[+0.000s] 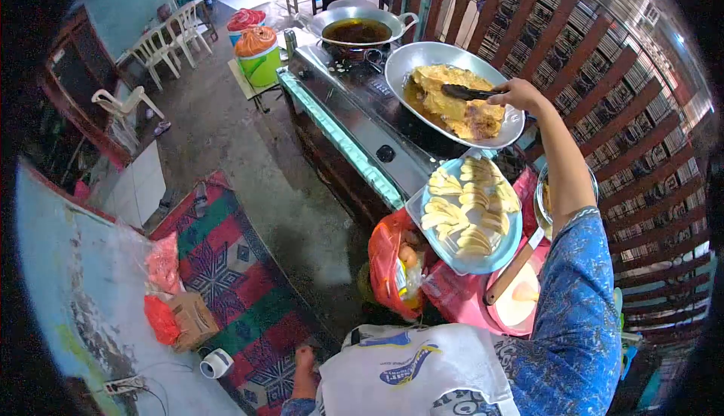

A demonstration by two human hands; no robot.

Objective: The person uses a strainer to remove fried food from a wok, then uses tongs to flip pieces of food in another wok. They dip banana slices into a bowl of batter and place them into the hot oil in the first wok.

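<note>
My right hand [517, 95] is closed round black tongs [466, 92], reaching over a wide silver wok [401, 61]. Their dark tips touch the golden, battered fried pieces [437, 99] that lie in oil there. Low at my side hangs my left hand [304, 363], away from the stove; its fingers do not show clearly. Nearer to me than the wok is a light blue tray [516, 244] of pale, fan-cut slices [475, 197], which look like banana. Beside it a wooden-handled knife [510, 271] rests across a pink basin [501, 318] with pale batter in it.
A second wok [403, 27] of dark oil stands farther back on the metal stove [354, 107]. A wooden slat fence [603, 84] runs along the right. A red plastic bag [386, 265] hangs by the tray. Green bucket [260, 69], plastic chairs [154, 50] and a patterned rug [241, 288] lie leftward.
</note>
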